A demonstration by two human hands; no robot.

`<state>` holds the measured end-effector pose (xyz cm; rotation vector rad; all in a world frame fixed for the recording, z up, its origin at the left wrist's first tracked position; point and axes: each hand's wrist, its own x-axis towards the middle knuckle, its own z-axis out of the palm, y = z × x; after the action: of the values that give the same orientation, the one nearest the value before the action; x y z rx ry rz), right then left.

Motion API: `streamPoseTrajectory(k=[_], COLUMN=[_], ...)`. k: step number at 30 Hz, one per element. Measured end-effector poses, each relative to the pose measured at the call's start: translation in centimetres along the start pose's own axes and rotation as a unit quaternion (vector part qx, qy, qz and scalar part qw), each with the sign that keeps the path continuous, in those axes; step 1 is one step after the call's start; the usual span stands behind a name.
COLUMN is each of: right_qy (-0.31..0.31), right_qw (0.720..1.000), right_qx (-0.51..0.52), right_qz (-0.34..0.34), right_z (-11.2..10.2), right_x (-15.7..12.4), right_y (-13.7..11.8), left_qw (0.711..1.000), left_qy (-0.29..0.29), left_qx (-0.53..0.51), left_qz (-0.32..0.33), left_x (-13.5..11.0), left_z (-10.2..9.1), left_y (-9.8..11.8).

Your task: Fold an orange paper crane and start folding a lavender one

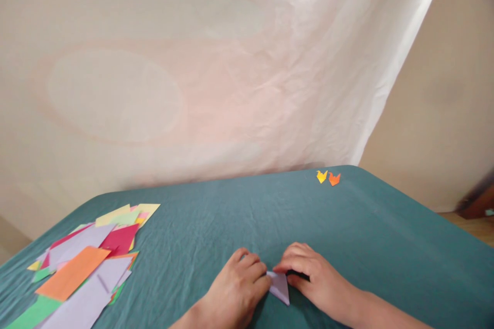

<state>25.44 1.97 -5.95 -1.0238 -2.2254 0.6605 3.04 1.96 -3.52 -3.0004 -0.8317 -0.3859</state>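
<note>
A small lilac folded paper lies on the teal tablecloth near the front edge. My left hand has its fingers curled and pressed on the paper's left side. My right hand pinches the paper's right edge, fingers bent and close together. Part of the paper is hidden under both hands.
A loose pile of coloured paper sheets lies at the left of the table. Two small folded figures, a yellow one and an orange one, stand at the far edge. A white sheet backdrop hangs behind.
</note>
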Motion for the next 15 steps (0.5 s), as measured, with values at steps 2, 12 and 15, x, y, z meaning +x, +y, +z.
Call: streamPoseTrajectory(k=[2, 12, 15], right_qy=[-0.003, 0.059, 0.046], right_qw=[1.000, 0.956, 0.947], right_qx=[-0.019, -0.245, -0.275], right_qz=[-0.023, -0.148, -0.158], right_z=[0.1, 0.3, 1.0], right_x=[0.0, -0.8, -1.1], right_y=[0.2, -0.4, -0.4], left_qw=[1.000, 0.999, 0.999], left_qy=[0.001, 0.022, 0.023], left_qx=[0.004, -0.026, -0.018], left_qz=[0.003, 0.007, 0.023], left_x=[0.0, 0.0, 0.3], left_z=[0.0, -1.1, -0.9], left_y=[0.0, 0.6, 0.8])
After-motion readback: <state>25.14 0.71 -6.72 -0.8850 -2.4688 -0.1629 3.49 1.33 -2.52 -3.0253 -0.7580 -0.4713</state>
